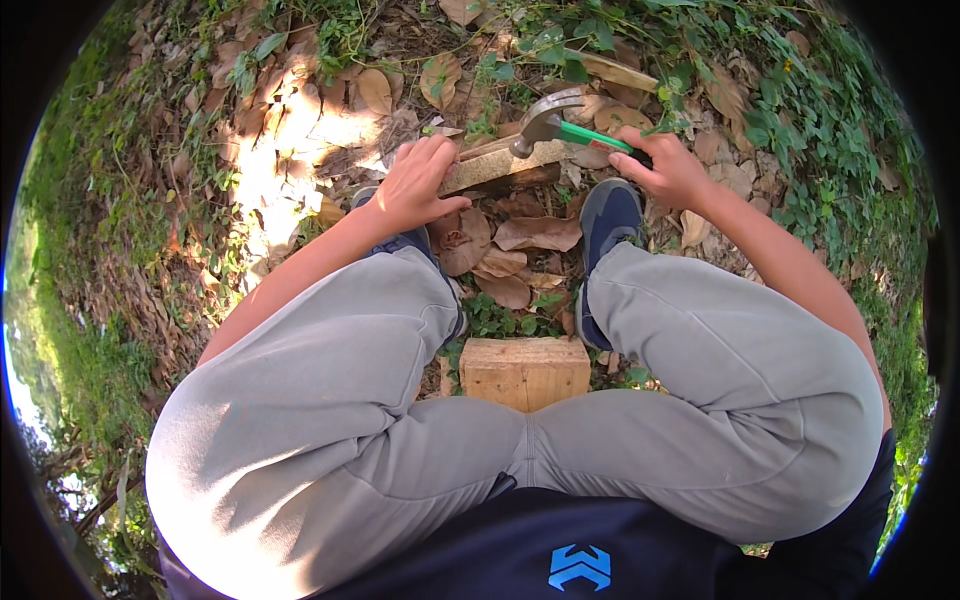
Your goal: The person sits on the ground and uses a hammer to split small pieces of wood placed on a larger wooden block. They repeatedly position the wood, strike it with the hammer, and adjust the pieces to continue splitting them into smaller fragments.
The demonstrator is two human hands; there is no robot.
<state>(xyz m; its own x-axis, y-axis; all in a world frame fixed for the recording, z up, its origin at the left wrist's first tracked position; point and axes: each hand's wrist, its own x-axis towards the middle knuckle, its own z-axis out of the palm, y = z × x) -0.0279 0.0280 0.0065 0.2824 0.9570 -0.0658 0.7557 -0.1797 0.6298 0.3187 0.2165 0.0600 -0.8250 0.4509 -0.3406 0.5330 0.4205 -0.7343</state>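
Note:
A claw hammer (583,134) with a green and black handle is gripped near the handle's end by my right hand (660,168). Its metal head hangs over a narrow, rough wooden board (512,164), striking face down and claw up. Whether the face touches the wood, I cannot tell. My left hand (415,184) holds the board's left end, fingers over the far side and thumb stretched along the near side. The board lies across the ground just beyond my shoes; a darker wooden edge shows beneath it. No nail can be made out.
Between my knees stands a squared wooden block (525,370). My shoes (611,212) flank large dry leaves (538,233). Another length of wood (615,72) lies farther off among the leaves. Green vines (815,130) spread at the right, and sunlight falls on the litter at the left.

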